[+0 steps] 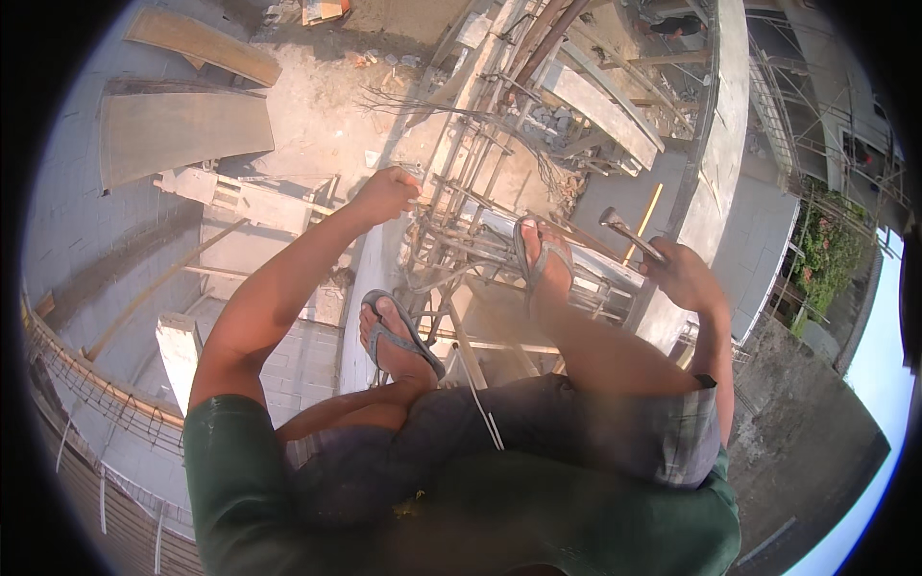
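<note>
The right hand [684,276] is wrapped around the handle of a hammer with a dull grey-brown metal head [624,230], fingers folded over the grip. The hammer's head points away from the hand, up and toward the left, and shows between the cage of rusty brown steel reinforcing bars [466,173] and the near end of a long, pale grey concrete beam [715,158]. Whether the head touches anything below it cannot be told.

The left hand [387,195] is beside the left edge of the bar cage, arm stretched out, with its fingers bent and close together; whether they pinch something small cannot be told.

Between the hands, two feet in grey thong sandals are set apart. The left sandal [392,338] is beside the cage's lower left side, near a pale, narrow wall top [360,307]; the right sandal [544,257] is by the cage's right edge.

Farther out, a thin yellow strip [655,208] appears just beyond the hammer, along the beam's left edge. Thin, dark, loose rods [451,110] fan across the cage's upper part. A broad brown sheet of board [187,136] is at the far left, and a green shrub with pink flowers [824,245] grows at the far right, beyond a grey block wall [754,259].
</note>
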Demonstrator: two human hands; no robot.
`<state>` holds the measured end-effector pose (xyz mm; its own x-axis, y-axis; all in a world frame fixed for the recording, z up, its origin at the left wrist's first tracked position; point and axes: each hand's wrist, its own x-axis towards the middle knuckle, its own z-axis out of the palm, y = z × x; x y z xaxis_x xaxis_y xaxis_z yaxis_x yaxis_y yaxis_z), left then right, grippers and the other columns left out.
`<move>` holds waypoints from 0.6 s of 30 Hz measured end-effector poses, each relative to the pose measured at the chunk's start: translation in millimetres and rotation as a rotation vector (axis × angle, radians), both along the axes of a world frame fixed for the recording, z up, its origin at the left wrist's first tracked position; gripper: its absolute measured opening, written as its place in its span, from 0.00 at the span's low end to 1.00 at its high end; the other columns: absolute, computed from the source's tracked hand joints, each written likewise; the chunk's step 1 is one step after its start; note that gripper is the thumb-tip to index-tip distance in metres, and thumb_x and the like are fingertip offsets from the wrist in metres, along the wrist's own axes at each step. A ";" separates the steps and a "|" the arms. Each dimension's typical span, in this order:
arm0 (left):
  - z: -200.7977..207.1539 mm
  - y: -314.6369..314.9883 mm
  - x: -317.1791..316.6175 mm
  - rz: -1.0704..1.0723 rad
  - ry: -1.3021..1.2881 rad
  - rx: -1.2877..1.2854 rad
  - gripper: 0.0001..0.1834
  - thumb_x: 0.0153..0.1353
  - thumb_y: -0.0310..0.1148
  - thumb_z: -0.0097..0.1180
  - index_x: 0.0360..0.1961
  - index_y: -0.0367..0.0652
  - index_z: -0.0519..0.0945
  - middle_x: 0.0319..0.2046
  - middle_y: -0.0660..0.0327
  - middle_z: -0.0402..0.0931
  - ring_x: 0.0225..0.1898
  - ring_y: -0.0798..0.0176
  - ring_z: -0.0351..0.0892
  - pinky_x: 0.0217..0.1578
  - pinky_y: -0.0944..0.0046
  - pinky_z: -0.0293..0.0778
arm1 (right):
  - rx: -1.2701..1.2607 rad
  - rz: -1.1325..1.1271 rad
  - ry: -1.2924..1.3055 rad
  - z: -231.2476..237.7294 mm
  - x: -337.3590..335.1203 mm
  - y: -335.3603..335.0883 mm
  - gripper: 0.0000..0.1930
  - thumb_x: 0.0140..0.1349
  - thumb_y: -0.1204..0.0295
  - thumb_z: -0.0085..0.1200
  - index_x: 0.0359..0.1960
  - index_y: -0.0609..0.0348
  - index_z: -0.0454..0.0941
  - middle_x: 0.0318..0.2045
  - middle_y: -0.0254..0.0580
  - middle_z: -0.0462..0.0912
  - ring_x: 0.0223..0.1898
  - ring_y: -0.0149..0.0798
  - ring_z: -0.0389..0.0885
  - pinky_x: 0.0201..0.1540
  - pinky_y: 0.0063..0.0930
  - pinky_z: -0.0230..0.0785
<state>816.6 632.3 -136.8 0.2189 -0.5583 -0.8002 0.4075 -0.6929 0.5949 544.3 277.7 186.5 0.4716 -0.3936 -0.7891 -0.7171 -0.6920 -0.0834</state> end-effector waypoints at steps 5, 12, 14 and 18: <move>-45.9 4.2 -9.3 -0.074 -0.120 -0.099 0.14 0.73 0.37 0.68 0.52 0.40 0.84 0.46 0.60 0.87 0.40 0.66 0.87 0.39 0.61 0.82 | -0.131 0.097 -0.027 20.0 -18.7 4.6 0.13 0.71 0.65 0.66 0.46 0.64 0.84 0.42 0.58 0.87 0.46 0.64 0.86 0.50 0.54 0.76; -79.0 0.7 -11.1 -0.174 -0.326 -0.157 0.12 0.68 0.34 0.69 0.47 0.39 0.86 0.40 0.57 0.89 0.39 0.62 0.88 0.44 0.57 0.83 | -0.187 0.204 -0.055 -6.2 -19.3 14.7 0.11 0.70 0.66 0.65 0.46 0.61 0.85 0.43 0.59 0.88 0.48 0.66 0.88 0.52 0.57 0.78; -78.7 -1.6 -10.5 -0.291 -0.408 -0.181 0.11 0.67 0.35 0.70 0.44 0.39 0.87 0.39 0.54 0.90 0.40 0.58 0.89 0.45 0.54 0.83 | -0.184 0.235 -0.075 -16.3 -13.2 20.7 0.10 0.71 0.67 0.64 0.46 0.60 0.85 0.44 0.58 0.89 0.48 0.66 0.88 0.53 0.57 0.79; -73.7 -8.7 -5.4 -0.579 -0.510 -0.203 0.11 0.64 0.35 0.69 0.40 0.39 0.90 0.39 0.50 0.92 0.41 0.48 0.90 0.48 0.52 0.84 | -0.217 0.307 -0.086 -33.9 0.0 27.5 0.09 0.71 0.68 0.62 0.46 0.59 0.86 0.44 0.57 0.89 0.49 0.64 0.89 0.53 0.56 0.80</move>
<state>811.2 623.6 -210.6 0.1610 -0.8193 -0.5503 -0.3403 -0.5694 0.7483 544.4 305.2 152.6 0.6545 -0.3773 -0.6552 -0.4705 -0.8816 0.0376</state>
